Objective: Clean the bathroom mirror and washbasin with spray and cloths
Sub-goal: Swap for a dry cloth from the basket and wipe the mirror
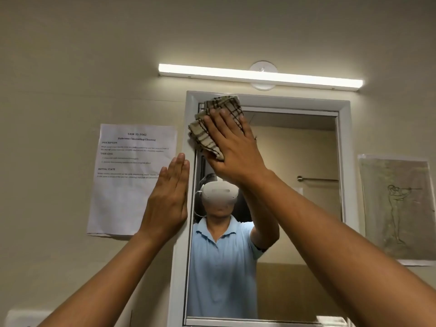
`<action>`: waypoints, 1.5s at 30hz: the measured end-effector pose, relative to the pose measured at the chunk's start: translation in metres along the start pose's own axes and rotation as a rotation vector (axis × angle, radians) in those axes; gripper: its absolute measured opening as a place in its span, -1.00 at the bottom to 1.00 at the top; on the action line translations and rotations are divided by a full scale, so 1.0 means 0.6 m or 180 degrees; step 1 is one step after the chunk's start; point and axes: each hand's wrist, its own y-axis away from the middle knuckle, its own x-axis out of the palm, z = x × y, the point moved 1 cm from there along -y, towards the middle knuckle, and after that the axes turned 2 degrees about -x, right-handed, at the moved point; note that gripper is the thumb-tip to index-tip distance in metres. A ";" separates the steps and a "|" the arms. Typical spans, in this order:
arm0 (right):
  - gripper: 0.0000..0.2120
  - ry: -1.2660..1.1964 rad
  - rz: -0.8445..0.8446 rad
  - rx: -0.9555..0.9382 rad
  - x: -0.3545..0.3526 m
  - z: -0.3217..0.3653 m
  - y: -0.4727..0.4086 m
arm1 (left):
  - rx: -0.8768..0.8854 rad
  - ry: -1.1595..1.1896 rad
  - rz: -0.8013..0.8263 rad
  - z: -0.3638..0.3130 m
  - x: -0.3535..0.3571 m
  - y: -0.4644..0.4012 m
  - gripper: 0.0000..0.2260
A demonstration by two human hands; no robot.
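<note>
Right hand (232,147) flat, fingers straight, pressing checked cloth (210,128) against mirror (295,208) top-left corner. Left hand (168,199) flat, fingers together, on mirror frame (182,256).

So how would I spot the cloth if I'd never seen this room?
Find the white-framed mirror under the long strip light. At its top left corner, the right hand presses a bunched cloth against the glass. It's beige with dark checked lines, against the plain white frame.

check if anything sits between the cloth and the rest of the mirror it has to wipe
Nothing visible. The right hand presses the cloth at the top left of the mirror; the rest of it is bare. The left hand rests at the frame, off the mirror.
</note>
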 end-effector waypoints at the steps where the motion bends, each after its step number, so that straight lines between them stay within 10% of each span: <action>1: -0.31 -0.0006 -0.0035 -0.0084 0.003 0.006 0.003 | -0.0048 0.0015 -0.0017 0.000 0.001 0.001 -0.40; 19: -0.37 -0.0184 0.0564 -0.1360 0.012 0.076 0.242 | 0.0042 -0.0268 0.0206 -0.019 0.000 0.056 -0.40; 36: -0.30 -0.0008 -0.0032 0.1753 -0.024 -0.099 0.343 | -0.0077 -0.0225 0.0082 -0.026 0.015 0.064 -0.30; 45: -0.22 -0.0268 -0.0113 0.2797 -0.005 0.029 0.389 | -0.0080 -0.0080 0.0098 -0.026 0.013 0.071 -0.33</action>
